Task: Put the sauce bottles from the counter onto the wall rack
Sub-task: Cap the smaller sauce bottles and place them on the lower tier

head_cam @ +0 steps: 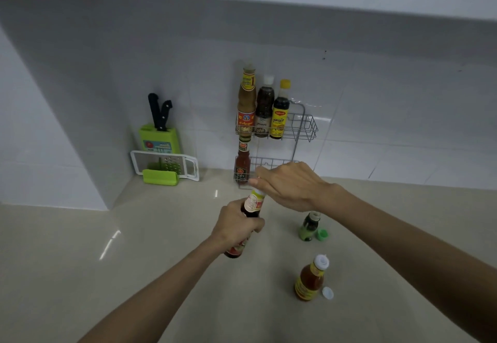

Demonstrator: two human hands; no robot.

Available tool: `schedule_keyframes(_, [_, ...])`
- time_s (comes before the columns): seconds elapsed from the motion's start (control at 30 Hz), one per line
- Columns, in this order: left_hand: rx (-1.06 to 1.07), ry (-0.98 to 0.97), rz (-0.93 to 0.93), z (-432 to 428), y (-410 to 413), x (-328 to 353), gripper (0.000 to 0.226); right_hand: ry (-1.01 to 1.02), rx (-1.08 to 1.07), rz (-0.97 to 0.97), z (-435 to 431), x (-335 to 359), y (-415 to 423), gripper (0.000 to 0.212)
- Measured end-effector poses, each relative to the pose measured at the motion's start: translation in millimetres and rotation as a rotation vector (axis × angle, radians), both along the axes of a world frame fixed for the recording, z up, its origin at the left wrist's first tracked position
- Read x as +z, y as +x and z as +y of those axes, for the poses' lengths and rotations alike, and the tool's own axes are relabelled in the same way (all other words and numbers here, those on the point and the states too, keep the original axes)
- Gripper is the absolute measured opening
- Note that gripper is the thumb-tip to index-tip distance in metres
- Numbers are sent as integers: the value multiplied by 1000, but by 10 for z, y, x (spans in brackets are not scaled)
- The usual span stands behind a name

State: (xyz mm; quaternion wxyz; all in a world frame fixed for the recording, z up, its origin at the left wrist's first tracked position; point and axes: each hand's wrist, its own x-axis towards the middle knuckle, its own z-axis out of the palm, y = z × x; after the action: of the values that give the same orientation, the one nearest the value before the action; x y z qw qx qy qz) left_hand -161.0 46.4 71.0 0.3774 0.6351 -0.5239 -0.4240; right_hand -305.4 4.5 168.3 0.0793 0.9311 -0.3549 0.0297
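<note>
We hold a dark sauce bottle (248, 219) tilted above the table (134, 248). Our left hand (236, 225) is wrapped around its body, and our right hand (287, 185) is closed over its top, fingers curled at the cap; whether the cap is seated, we cannot tell. The bottle has a pale neck label and a red-and-green label low down, mostly hidden by our grip.

The risk, as we judge it: if the cap is loose, tilting the bottle toward the wall rack (301, 127) could spill sauce. Our right forearm also passes just above a small green bottle (309, 225), open, with its green cap (322, 234) beside it; a low sweep could knock it over.

Beyond our hands, the rack's upper tier carries three bottles, and the lower tier holds one red bottle (242, 163). Nearer than our right hand, an orange bottle (310, 279) stands with a white cap (328, 293) beside it.
</note>
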Motion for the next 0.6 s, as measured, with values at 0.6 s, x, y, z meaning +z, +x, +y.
schedule_keyframes(0.6, [-213, 43, -14, -176, 178, 61, 13, -35, 163, 142, -271, 229, 63, 54])
